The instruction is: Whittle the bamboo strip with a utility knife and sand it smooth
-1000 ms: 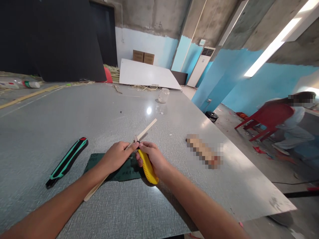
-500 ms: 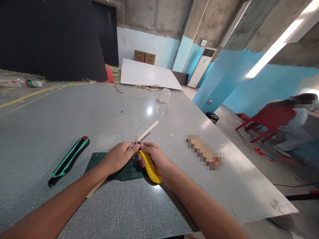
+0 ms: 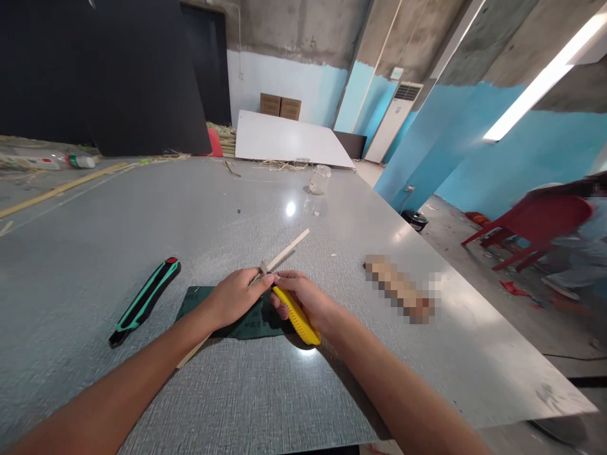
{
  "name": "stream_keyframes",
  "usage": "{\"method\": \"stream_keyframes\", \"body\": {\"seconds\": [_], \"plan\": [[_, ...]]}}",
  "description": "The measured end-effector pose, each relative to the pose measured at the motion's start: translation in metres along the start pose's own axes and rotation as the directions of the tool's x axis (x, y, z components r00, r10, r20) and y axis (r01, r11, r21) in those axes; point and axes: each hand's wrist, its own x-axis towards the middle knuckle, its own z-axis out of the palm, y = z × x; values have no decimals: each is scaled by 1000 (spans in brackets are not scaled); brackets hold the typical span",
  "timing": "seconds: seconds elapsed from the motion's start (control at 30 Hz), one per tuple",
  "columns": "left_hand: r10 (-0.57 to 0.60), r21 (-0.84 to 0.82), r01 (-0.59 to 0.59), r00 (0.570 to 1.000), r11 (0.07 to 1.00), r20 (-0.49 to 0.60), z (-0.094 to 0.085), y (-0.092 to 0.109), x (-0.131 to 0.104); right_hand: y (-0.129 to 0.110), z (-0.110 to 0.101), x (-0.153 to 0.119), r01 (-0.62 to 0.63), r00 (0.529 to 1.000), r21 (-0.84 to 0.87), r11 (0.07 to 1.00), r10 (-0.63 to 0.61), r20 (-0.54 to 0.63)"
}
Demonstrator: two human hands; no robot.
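Note:
My right hand (image 3: 303, 296) is closed around a yellow utility knife (image 3: 298, 317), its blade end pointing away from me and lying across a thin pale wooden strip (image 3: 290, 248). My left hand (image 3: 237, 296) is closed on the strip, with its thumb close against the front of the knife. The strip runs diagonally under my left hand, and its near end shows beside my left forearm. Beneath both hands lies a dark green sheet (image 3: 246, 327) with faint print. A second utility knife (image 3: 146, 300), black and teal, rests on the table to the left.
The grey table (image 3: 227, 398) carries a clear jar (image 3: 320, 180) at the back and a blurred-out brownish object (image 3: 398, 287) on the right. A plastic bottle (image 3: 47, 159) lies at the far left. Beyond the right edge, a person sits on a red chair (image 3: 545, 218).
The whole view has shifted slightly, so things on the table appear a little further right. Both hands keep their hold on the strip and the yellow knife.

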Motion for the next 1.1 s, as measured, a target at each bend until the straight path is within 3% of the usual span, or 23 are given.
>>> {"method": "stream_keyframes", "body": {"seconds": [0.77, 1.0, 1.1], "plan": [[5, 49, -6, 1000, 999, 26, 0, 3, 1, 1, -8, 2, 7, 1000, 17, 1000, -7, -2], [-34, 139, 36, 999, 990, -12, -2, 2, 1, 2, -6, 3, 25, 999, 34, 999, -24, -32], [-74, 209, 80, 997, 975, -37, -2, 1, 0, 2, 2, 3, 63, 993, 25, 998, -60, -105]]}}
